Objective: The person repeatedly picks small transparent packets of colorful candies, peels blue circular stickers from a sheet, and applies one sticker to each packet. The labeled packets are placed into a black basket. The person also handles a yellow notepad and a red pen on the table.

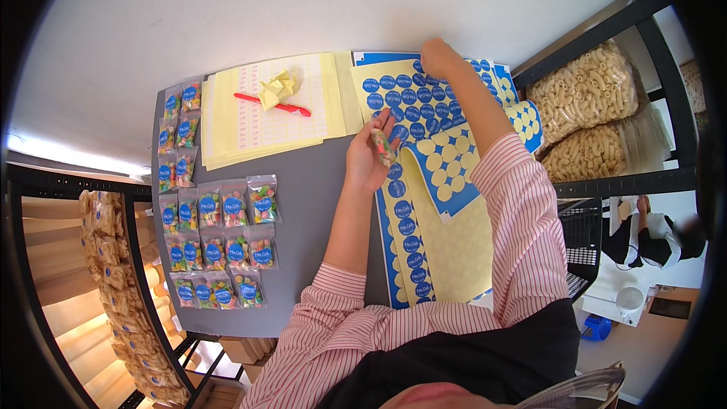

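In my left hand (366, 163), palm up, lies a small clear bag (382, 147) of coloured pieces, held by the fingers and thumb. My right hand (441, 59) is closed at the far edge of a sheet of round blue stickers (413, 113); its fingertips are hidden, so what they pinch does not show. More sticker sheets lie beneath. One sheet (448, 163) is curled over, showing bare yellowish circles in blue. To the left, several small clear bags (216, 250) of coloured pieces, each with a round blue sticker, lie in rows on the grey table (310, 220).
A stack of yellowish label sheets (318, 91) carries a red pen (291, 108) and crumpled yellow paper (279, 89). A white wall rises behind. Large bags of pale pasta (587, 95) fill a black rack at right. Another rack (140, 257) stands left. A person (655, 238) is far right.
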`<state>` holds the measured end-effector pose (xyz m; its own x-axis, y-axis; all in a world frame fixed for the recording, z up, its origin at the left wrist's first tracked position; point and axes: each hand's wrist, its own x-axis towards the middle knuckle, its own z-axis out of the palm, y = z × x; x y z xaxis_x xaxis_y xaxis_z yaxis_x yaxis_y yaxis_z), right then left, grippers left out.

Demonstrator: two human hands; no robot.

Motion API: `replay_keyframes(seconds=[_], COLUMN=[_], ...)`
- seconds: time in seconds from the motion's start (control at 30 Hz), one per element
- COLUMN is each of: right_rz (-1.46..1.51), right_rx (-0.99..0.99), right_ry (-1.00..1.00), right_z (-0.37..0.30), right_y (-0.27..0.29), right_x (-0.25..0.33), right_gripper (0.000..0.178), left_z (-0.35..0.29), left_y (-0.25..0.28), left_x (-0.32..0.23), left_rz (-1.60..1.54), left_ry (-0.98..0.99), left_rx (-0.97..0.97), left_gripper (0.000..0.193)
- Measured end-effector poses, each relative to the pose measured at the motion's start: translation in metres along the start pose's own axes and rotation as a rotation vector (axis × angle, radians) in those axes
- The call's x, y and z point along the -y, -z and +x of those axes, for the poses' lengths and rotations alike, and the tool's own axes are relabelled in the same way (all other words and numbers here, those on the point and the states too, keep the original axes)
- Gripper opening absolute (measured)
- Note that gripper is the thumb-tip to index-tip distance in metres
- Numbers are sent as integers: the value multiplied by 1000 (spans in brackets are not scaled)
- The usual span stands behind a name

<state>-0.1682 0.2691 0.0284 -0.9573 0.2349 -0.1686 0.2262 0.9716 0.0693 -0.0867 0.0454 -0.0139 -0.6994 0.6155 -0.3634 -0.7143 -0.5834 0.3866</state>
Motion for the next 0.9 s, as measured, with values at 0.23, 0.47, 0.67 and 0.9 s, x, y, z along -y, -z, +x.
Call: replay_keyframes(seconds=[0.23,0.47,0.67,0.9], right_rz=[-52,4,18,-15], right_rx=[105,173,164,116], right_ry=[-9,-118,-117,-70], right_z=[9,6,7,13], right_y=[6,21,21,16], right_x=[1,12,15,15], right_gripper=[19,22,21,15], left_z=[0,-1,-1,-1], left_y=[-1,-3,-4,-3], left_x=[1,0,-1,-1], left_rz=[6,21,25,23], left_ry=[5,8,9,10], left_rx=[-8,-24,-28,-21], left_gripper=[22,22,22,21])
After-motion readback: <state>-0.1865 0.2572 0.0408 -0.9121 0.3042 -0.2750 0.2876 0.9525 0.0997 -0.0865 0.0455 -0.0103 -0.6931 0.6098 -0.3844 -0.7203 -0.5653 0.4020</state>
